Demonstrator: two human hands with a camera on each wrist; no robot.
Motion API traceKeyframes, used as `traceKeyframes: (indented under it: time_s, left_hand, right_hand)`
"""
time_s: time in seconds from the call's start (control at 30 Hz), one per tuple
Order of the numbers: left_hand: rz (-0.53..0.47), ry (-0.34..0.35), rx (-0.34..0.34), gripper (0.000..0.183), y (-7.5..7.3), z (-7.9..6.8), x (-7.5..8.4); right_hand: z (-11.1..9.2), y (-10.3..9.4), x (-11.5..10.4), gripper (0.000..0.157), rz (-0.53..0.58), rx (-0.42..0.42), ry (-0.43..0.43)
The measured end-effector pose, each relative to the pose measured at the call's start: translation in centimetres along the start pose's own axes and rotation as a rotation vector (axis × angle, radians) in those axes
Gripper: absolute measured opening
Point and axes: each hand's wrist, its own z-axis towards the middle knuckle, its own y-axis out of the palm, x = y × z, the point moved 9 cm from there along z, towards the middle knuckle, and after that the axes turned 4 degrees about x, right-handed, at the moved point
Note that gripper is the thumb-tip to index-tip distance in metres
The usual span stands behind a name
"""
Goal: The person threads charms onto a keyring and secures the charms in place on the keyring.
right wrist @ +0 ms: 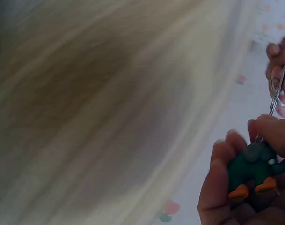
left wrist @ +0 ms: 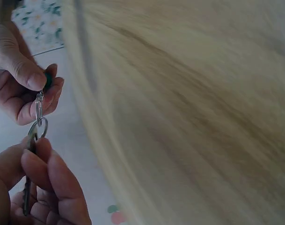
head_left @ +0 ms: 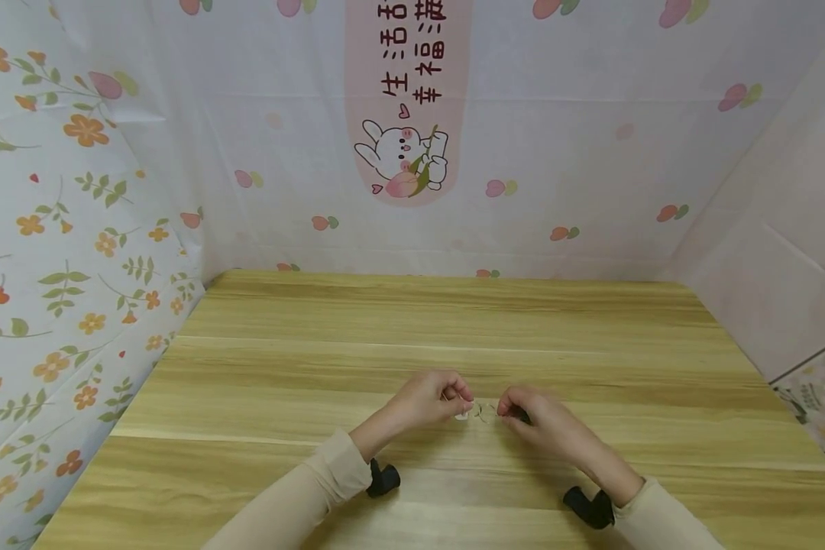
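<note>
Over the table my left hand (head_left: 435,397) pinches a key (left wrist: 26,197), its blade pointing down past the fingers in the left wrist view. The head of the key is partly hidden behind the fingertips. My right hand (head_left: 536,416) holds a small green elephant-shaped charm (right wrist: 254,168) with orange feet, the thumb and fingers around its top. Between the two hands stretches a metal split ring (left wrist: 44,125), linked to a short chain (left wrist: 39,105) that runs up to the charm. The hands face each other, a small gap apart.
The wood-grain table (head_left: 385,328) spreads under both hands. Behind it hangs a white printed cloth (head_left: 557,153), and a flowered cloth (head_left: 76,229) covers the left side. Black wrist mounts (head_left: 383,480) sit by both sleeves.
</note>
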Motion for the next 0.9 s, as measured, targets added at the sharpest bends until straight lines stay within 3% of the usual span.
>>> traceKeyframes:
  time_s: [0.13,0.27,0.5,0.9]
  left_hand:
    - [0.120,0.016,0.014,0.004,0.4,0.4,-0.5]
    - [0.210,0.014,0.027,0.007,0.7,0.5,-1.0]
    - [0.245,-0.023,0.028,0.008,0.9,0.4,-1.7]
    - [0.372,-0.039,0.041,0.015,0.7,0.0,-1.6]
  right_hand:
    - [0.0,0.9,0.2,0.022,-0.202,0.020,-0.045]
    - [-0.2,1.7,0.5,0.027,-0.286,-0.007,-0.026]
    - [0.0,1.9,0.6,0.030,-0.346,-0.014,-0.060]
    - [-0.1,2.0,1.1,0.028,-0.354,-0.058,-0.021]
